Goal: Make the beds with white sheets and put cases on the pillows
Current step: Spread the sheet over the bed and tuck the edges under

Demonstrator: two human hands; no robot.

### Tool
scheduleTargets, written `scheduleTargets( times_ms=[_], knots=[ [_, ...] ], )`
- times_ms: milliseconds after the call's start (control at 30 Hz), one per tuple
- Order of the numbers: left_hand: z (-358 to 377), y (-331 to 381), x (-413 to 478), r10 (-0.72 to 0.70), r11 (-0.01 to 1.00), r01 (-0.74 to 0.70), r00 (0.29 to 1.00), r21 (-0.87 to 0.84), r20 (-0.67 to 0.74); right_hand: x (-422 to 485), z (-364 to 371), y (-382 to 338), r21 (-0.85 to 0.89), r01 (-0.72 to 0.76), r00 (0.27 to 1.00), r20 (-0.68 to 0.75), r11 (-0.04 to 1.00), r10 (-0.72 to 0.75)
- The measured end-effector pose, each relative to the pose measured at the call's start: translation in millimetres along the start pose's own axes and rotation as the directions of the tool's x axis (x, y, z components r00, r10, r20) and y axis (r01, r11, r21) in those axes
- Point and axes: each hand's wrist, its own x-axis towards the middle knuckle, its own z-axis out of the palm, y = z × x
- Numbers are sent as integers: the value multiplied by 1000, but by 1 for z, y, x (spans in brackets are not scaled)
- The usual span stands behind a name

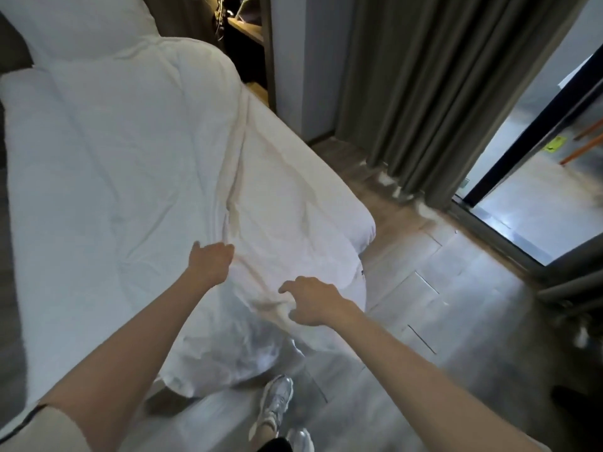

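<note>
A bed [326, 164] runs from the upper left to the middle, covered by a white duvet [130, 151] with a long fold down its length. A white pillow [75, 24] lies at the head, top left. My left hand [210, 259] grips a ridge of the white fabric near the foot of the bed, its fingers curled into the cloth. Lower and to the right, my right hand [310, 300] pinches a bunched fold of the same duvet where it hangs over the foot corner.
Grey curtains [440, 93] hang to the right of the bed beside a glass door [528, 197]. A wooden desk [248, 31] stands beyond the bed's far corner. Grey wood floor [440, 305] lies to the right; my shoes [277, 406] stand at the bed's foot.
</note>
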Motion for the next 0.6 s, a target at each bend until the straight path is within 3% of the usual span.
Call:
scheduleTargets(
  times_ms=[133, 233, 367, 600],
  knots=[
    [43, -19, -27, -21, 984, 45, 990, -172, 138, 2, 34, 7, 199, -52, 996, -64, 979, 66],
    [62, -27, -34, -20, 945, 60, 992, -320, 127, 9, 51, 20, 322, -127, 976, -129, 938, 177],
    [75, -28, -31, -41, 832, 67, 997, -551, 59, 23, 66, 38, 651, -265, 910, -77, 712, 408],
    [100, -26, -9, -180, 657, 178, 981, -733, 76, 51, 87, 81, 834, -333, 796, -2, 440, 605]
  ],
)
